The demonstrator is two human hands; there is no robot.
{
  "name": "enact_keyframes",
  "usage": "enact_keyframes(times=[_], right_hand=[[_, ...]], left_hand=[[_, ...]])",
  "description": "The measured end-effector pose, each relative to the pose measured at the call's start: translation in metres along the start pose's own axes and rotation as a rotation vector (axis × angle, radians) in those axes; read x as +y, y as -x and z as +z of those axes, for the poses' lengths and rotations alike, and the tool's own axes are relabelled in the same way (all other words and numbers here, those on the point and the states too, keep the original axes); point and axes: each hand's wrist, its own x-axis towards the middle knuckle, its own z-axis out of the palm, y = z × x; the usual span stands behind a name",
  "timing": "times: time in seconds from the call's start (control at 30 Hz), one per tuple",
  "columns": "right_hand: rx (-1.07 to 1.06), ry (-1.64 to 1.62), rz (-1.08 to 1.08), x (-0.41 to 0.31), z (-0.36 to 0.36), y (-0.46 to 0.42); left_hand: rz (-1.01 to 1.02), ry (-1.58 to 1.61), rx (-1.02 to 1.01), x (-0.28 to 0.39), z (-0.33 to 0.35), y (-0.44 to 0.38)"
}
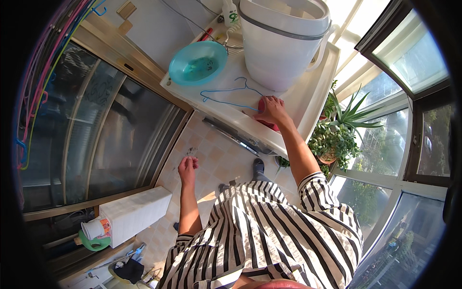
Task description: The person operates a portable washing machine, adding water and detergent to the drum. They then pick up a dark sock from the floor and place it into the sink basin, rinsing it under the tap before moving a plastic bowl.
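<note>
My right hand (273,111) reaches over the white countertop (231,94) and grips a red object (270,124). The fingers cover much of it, so its kind cannot be told. One end of a blue clothes hanger (225,103) lies against this hand; its hook points away from me. Low at my left side, over the tiled floor, hangs my left hand (187,168), fingers curled and nothing visible in them. A teal plastic basin (175,70) with something wet inside stands beyond the hanger. Behind my right hand rises a tall white bucket-like container (274,59).
A white pump bottle (230,14) stands at the back of the counter. Potted plants (334,135) crowd its right side by the windows. Coloured hangers (43,90) hang at far left, by a sliding glass door (119,119). A white cabinet (139,215) sits lower left.
</note>
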Motion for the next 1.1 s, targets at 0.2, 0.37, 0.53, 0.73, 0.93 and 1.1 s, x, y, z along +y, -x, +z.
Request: enact_keyframes(times=[0.2, 0.37, 0.53, 0.73, 0.93, 1.1], right_hand=[[0.013, 0.073, 0.013, 0.009, 0.024, -0.014], [0.124, 0.121, 0.013, -0.020, -0.017, 0.029], [0.180, 0.104, 0.004, -0.038, -0.069, 0.095], [0.327, 0.033, -0.191, -0.087, -0.082, 0.081], [0.570, 0.216, -0.279, -0.139, -0.091, 0.016], [0.495, 0.033, -0.205, -0.143, -0.073, 0.026]], left_hand=[[0.112, -0.032, -0.159, 0.064, 0.036, -0.031], [0.190, 0.040, -0.248, 0.078, 0.041, -0.066], [0.215, 0.070, -0.214, 0.113, 0.048, -0.094], [-0.105, 0.164, -0.602, 0.163, 0.038, -0.129], [0.030, 0.365, -0.490, 0.173, 0.001, -0.209], [0.035, 0.418, -0.160, 0.154, 0.003, -0.241]])
